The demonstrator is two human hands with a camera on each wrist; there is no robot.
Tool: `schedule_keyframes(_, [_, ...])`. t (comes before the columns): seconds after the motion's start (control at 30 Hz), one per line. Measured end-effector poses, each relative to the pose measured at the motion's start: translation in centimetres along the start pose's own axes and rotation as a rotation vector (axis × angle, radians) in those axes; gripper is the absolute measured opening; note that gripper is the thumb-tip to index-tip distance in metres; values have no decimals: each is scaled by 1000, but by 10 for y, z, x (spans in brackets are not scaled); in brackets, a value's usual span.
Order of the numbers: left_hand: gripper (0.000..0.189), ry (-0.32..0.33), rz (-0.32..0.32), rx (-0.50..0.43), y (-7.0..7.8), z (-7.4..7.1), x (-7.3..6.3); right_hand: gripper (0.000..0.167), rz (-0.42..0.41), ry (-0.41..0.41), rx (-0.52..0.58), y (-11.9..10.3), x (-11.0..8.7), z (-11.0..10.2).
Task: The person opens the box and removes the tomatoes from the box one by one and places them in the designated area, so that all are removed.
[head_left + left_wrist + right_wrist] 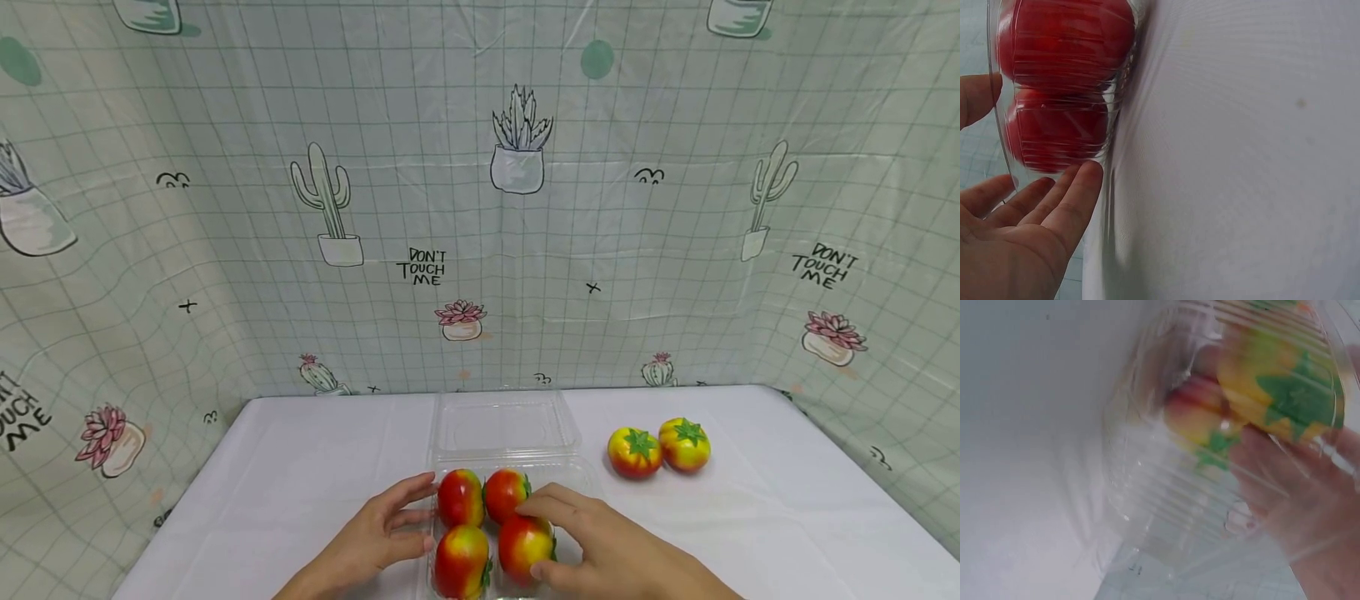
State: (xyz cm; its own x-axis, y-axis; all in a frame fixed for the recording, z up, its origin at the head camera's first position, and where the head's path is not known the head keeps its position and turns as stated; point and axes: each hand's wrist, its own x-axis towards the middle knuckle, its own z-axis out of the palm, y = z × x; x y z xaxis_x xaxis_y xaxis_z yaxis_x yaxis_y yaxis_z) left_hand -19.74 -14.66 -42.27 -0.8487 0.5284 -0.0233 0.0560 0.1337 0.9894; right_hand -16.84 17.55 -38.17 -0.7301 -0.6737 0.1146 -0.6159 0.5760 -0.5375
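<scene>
A clear plastic clamshell box [573, 475] lies with its lid folded back, holding several red-and-yellow tomatoes with green leafy tops. My right hand [600, 537] reaches into the box and grips the near right tomato [521, 550], thumb on the near side and fingers over the far side. In the right wrist view, that tomato [1244, 375] and the fingers show blurred through the ribbed wall. At the box's left side is my left hand [375, 533], fingers spread and loosely bent. The left wrist view shows its fingertips [1091, 172] at the box wall, below a tomato [1057, 128].
Two more tomatoes, one left [634, 453] and one right [685, 445], sit side by side on the white table [315, 450], right of the box. The open lid [502, 425] lies toward the back edge. A cactus-print curtain [465, 208] encloses the table's back and sides.
</scene>
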Motion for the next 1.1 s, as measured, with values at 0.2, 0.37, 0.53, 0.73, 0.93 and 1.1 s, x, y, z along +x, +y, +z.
schedule_keyframes(0.2, [72, 0, -8, -6, 1, 0, 0, 42, 9, 29, -19, 1, -2, -4])
schedule_keyframes(0.37, [72, 1, -5, -9, 1, 0, 0, 43, -11, 64, -1, 4, -2, -4])
schedule_keyframes(0.53, [72, 4, -6, -10, 1, 1, 0, 43, -167, 147, -14, 9, 0, -5])
schedule_keyframes(0.73, [72, 4, -13, -9, 1, 1, 0, 46, -224, 225, -46, 12, -1, -10])
schedule_keyframes(0.93, [72, 8, -17, -6, 1, 1, 1, 49, -248, 253, -66, 14, 0, -12])
schedule_keyframes(1.1, [72, 8, -15, -8, 2, 1, 1, 53, -299, 320, -72, 15, 2, -10])
